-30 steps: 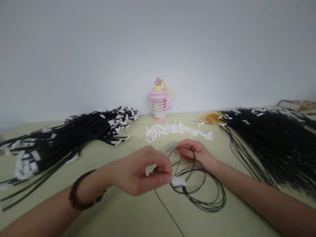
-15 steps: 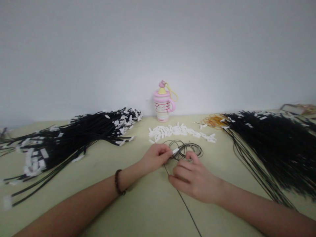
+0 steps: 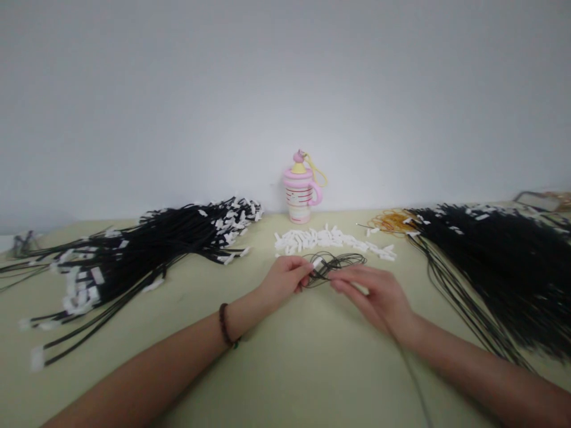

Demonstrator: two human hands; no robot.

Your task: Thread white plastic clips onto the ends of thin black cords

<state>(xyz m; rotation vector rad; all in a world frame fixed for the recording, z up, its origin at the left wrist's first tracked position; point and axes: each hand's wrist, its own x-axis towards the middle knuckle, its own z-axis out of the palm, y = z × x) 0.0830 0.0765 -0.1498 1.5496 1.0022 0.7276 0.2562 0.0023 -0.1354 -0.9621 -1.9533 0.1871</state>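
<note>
My left hand (image 3: 284, 278) pinches a small white sleeve-like piece (image 3: 317, 263) between thumb and forefinger, at the left side of a loose coil of thin black cord (image 3: 352, 259). Over the coil's near right side is my right hand (image 3: 377, 291), slightly blurred, its thumb and fingers closed together on the cord. A length of this cord comes out below the right wrist and runs toward the front edge of the view. Just behind the coil lies a heap of small white pieces (image 3: 330, 239).
At left lies a bundle of black cords (image 3: 160, 238) with white ends. Another large black bundle (image 3: 486, 267) spreads at right, beside a tangle of orange-yellow thread (image 3: 390, 221). A pink-and-white toy cup (image 3: 298, 193) stands against the wall (image 3: 285, 89).
My right hand has moved right and its raised forefinger has come down to the cord. The cord's trailing length has swung rightward, under my right wrist. My left hand keeps the white piece.
</note>
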